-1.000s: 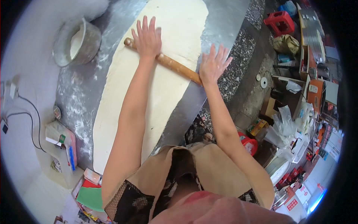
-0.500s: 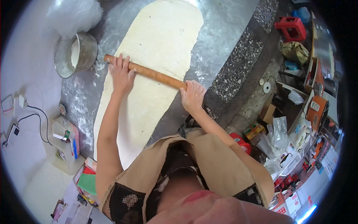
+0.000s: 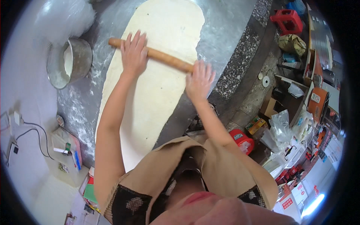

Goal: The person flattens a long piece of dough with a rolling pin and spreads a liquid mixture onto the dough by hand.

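Observation:
A long sheet of pale dough (image 3: pixel 153 97) lies on the floured grey metal worktop (image 3: pixel 221 26), reaching from the far edge of view back toward my body. Across its far half rests a wooden rolling pin (image 3: pixel 168 58), slanting down to the right. My left hand (image 3: pixel 134 56) presses flat on the pin near its left end, fingers stretched out beyond it. Over the pin's right end lies my right hand (image 3: pixel 200 79), its fingers also extended and slightly blurred. That hand covers the pin's right tip.
Left of the dough stands a metal pot (image 3: pixel 84 62) with white powder inside, below a cloudy plastic bag (image 3: pixel 65 17). A speckled stone strip (image 3: pixel 240 60) borders the worktop on the right. Beyond it are a red stool (image 3: pixel 288 21), a red bucket (image 3: pixel 242 141) and cluttered shelves.
Both hands and the rolling pin have moved forward, farther from my body, along the dough. My fingers have straightened out over the pin.

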A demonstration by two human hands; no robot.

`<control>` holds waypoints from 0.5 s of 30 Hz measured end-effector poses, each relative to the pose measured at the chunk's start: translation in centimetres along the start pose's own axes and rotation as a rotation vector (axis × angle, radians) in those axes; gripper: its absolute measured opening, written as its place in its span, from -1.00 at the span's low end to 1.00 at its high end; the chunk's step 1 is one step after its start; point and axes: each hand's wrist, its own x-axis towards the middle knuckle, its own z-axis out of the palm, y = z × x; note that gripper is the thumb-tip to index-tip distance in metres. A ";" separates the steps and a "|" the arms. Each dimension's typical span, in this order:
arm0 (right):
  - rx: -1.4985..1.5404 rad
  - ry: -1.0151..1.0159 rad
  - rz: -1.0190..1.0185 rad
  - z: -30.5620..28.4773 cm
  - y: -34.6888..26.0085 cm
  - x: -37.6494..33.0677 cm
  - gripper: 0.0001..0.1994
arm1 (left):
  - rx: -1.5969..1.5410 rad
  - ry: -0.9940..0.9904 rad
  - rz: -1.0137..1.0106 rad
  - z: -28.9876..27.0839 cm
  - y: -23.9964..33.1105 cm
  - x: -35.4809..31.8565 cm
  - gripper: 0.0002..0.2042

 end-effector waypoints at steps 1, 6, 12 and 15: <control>-0.081 0.058 0.041 -0.1 0.6 2.2 -0.46 | -0.151 0.111 0.019 0.0 0.0 2.4 -0.59; -0.140 0.266 0.154 -2.8 3.8 12.9 -0.42 | -0.207 0.149 -0.083 -0.5 4.6 14.8 -0.54; 0.113 0.021 -0.054 -0.3 0.3 2.1 -0.43 | -0.100 0.012 -0.018 -0.3 0.6 2.1 -0.53; 0.692 -0.145 0.189 -4.3 1.1 10.6 -0.46 | -0.183 -0.006 -0.071 -1.0 0.6 1.7 -0.53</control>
